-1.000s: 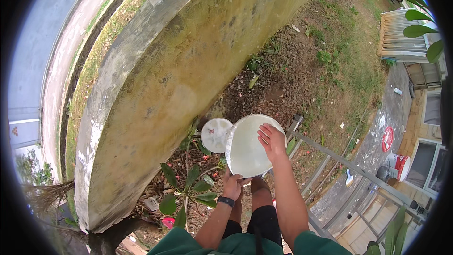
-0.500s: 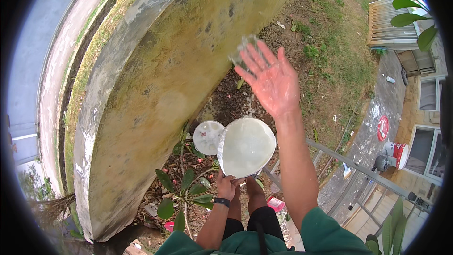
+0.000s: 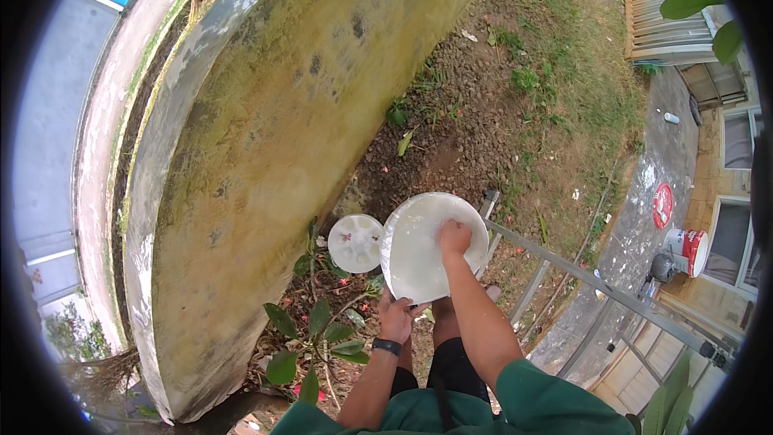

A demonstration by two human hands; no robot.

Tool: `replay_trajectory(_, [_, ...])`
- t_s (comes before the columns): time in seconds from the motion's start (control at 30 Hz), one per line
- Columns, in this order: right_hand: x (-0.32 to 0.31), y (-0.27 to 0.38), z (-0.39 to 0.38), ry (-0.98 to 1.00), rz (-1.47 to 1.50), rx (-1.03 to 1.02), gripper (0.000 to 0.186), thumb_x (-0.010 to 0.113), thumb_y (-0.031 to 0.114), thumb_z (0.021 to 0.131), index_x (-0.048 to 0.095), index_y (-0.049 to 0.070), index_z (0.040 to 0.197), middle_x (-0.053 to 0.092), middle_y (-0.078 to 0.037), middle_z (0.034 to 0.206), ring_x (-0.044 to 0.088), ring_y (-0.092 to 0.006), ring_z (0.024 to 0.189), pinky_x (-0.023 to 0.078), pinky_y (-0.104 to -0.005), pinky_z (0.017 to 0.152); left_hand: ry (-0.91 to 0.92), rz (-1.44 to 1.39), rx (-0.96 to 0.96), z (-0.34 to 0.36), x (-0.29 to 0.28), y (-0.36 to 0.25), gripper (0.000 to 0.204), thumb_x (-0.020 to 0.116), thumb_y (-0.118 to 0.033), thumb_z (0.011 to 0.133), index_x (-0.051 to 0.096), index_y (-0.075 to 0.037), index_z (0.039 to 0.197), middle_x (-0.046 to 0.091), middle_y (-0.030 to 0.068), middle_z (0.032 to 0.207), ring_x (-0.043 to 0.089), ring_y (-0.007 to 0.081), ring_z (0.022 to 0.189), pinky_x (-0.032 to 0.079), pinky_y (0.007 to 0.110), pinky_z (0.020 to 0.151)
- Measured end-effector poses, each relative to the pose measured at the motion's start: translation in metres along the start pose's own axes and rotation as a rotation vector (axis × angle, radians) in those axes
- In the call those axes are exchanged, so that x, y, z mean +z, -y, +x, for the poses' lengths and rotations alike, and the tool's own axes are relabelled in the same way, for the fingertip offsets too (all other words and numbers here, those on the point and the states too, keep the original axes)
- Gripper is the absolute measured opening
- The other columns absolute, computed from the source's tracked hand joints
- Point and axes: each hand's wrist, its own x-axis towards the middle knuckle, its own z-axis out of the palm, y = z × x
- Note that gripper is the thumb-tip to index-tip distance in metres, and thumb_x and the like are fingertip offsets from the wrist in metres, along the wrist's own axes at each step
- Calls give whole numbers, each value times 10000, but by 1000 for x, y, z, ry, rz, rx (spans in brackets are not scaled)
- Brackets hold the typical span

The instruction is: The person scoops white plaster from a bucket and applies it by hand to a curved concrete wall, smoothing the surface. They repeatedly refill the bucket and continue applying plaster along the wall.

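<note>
My left hand (image 3: 394,318) grips the near rim of a round white bucket (image 3: 389,262), a dark band on its wrist. Pale, cloudy liquid (image 3: 420,254) fills the bucket. My right hand (image 3: 454,238) is dipped into that liquid near the bucket's right side. Its fingers are out of sight, so whether it holds anything cannot be seen. Left of the bucket and just apart from it is a smaller round white plastic lid or tub (image 3: 355,243) with a few reddish specks on it.
A curved, stained concrete wall (image 3: 266,129) rises on the left. Below stand leafy plants (image 3: 318,338) on soil (image 3: 459,137). Metal rails (image 3: 604,286) cross at right. Beyond lie a paint-spotted paved strip (image 3: 636,217), a red lid (image 3: 662,205) and a red-and-white bucket (image 3: 688,254).
My right hand was raised open beyond the bucket, flinging water toward the wall; it has come down into the bucket. My left hand keeps its hold on the rim.
</note>
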Motion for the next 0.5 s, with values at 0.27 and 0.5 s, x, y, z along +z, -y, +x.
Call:
replay_trajectory(0.27, [-104,296,-82,1106,1168,-259,684,431,351,1112,198,-85,1586,285,-251,1641,318,-380,1518,263,-514,1272,-56,-145,-10,47,52,12,623,462,123,838,423,-43,1438,611,212,1284,660,428,1140,605,625,933])
replay_trajectory(0.5, [-163,319,-55,770,1013,-295,538,569,353,1057,467,22,1470,539,-161,1451,519,-281,1367,411,-429,1181,-5,-121,41,66,108,-4,583,453,110,845,409,7,1418,571,228,1328,621,453,1198,578,638,965])
